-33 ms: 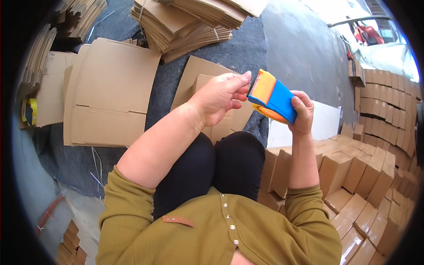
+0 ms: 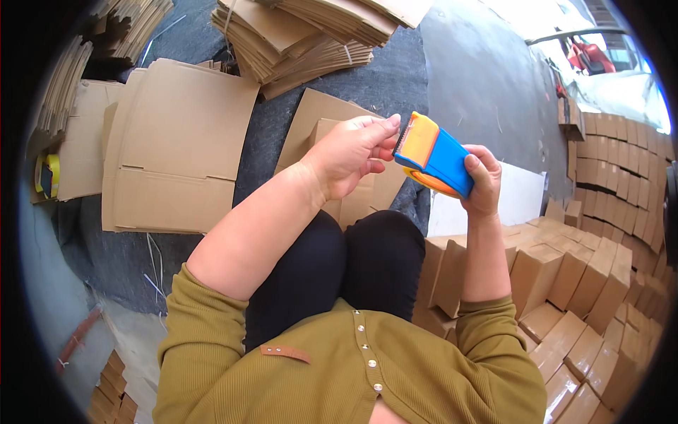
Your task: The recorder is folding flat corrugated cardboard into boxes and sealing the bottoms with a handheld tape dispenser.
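Observation:
My right hand (image 2: pixel 482 185) grips a blue and orange tape dispenser (image 2: pixel 434 154), held up in front of me over my knees. My left hand (image 2: pixel 351 157) is raised beside it. Its thumb and fingertips pinch at the dispenser's toothed front edge. Whether a strip of tape is between the fingers is too small to tell. Both forearms come up from olive-green sleeves, and my legs in black trousers (image 2: pixel 339 275) are below the hands.
Flat cardboard sheets (image 2: pixel 176 141) lie on the dark floor to the left and under my hands. Bundles of folded cardboard (image 2: pixel 311 35) are stacked at the top. Several small made-up boxes (image 2: pixel 565 283) crowd the right. A yellow tape roll (image 2: pixel 48 177) sits far left.

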A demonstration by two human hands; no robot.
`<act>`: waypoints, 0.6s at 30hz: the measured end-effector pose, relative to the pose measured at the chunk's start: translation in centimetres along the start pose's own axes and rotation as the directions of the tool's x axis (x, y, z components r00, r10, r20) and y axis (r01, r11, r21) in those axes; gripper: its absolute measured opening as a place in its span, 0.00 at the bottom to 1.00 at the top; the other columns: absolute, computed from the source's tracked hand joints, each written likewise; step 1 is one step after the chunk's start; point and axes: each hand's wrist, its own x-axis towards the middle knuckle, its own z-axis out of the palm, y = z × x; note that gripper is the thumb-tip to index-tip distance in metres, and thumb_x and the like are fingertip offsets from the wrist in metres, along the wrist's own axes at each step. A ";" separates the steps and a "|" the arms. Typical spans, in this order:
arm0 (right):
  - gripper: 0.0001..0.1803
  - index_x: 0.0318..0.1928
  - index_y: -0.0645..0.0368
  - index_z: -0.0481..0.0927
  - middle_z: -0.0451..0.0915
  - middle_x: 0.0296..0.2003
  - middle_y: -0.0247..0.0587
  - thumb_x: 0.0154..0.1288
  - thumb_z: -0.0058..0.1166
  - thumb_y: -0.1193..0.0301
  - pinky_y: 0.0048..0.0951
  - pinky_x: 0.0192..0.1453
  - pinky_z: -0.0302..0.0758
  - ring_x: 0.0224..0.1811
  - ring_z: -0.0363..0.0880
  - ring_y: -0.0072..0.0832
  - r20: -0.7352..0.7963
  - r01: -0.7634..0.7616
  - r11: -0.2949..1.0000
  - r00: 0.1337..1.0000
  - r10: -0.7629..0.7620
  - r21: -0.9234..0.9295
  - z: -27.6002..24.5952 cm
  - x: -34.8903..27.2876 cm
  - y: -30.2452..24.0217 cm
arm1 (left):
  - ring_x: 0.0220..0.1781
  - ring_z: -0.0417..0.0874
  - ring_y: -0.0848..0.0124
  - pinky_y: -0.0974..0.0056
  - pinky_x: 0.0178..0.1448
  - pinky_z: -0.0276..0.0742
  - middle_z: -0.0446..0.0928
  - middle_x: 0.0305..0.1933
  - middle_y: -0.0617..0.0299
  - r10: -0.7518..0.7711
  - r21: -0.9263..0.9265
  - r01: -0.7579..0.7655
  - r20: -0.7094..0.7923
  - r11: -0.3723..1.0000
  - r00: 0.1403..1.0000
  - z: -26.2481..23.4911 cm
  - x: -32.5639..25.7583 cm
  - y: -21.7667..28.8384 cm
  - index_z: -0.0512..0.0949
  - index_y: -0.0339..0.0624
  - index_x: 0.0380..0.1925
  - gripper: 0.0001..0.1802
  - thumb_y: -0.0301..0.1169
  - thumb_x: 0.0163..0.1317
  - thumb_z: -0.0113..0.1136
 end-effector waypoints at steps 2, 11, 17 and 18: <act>0.13 0.43 0.64 0.85 0.85 0.35 0.36 0.64 0.65 0.67 0.23 0.45 0.78 0.37 0.79 0.20 0.023 -0.012 0.999 1.000 0.013 -0.043 0.8 0.2 0.0 | 0.39 0.77 0.77 0.69 0.45 0.75 0.79 0.37 0.66 0.023 0.024 -0.022 -0.036 0.999 0.999 -1.1 0.4 -0.4 0.77 0.41 0.43 0.15 0.42 0.72 0.59; 0.19 0.40 0.64 0.86 0.83 0.29 0.36 0.60 0.67 0.59 0.24 0.40 0.77 0.34 0.80 0.18 0.119 -0.053 0.667 0.970 0.211 -0.743 3.7 2.7 -3.3 | 0.31 0.78 0.79 0.71 0.38 0.77 0.77 0.31 0.68 0.134 0.131 -0.094 -0.344 0.987 0.929 -11.1 -1.8 -0.6 0.77 0.43 0.37 0.06 0.33 0.69 0.63; 0.19 0.38 0.64 0.86 0.82 0.27 0.34 0.60 0.68 0.58 0.24 0.38 0.76 0.31 0.78 0.18 0.109 -0.081 0.629 0.960 0.257 -0.773 5.1 5.8 -1.2 | 0.31 0.77 0.80 0.72 0.38 0.76 0.78 0.31 0.69 0.114 0.002 -0.124 -0.403 0.992 0.908 -17.1 0.4 -2.6 0.77 0.46 0.36 0.08 0.35 0.66 0.67; 0.19 0.38 0.64 0.86 0.82 0.27 0.34 0.60 0.68 0.58 0.24 0.38 0.76 0.31 0.78 0.18 0.110 -0.081 0.631 0.960 0.259 -0.771 5.1 6.2 -0.7 | 0.31 0.77 0.80 0.72 0.38 0.75 0.78 0.31 0.70 0.114 -0.022 -0.136 -0.424 0.990 0.898 -17.9 0.8 -3.1 0.77 0.46 0.36 0.09 0.36 0.66 0.67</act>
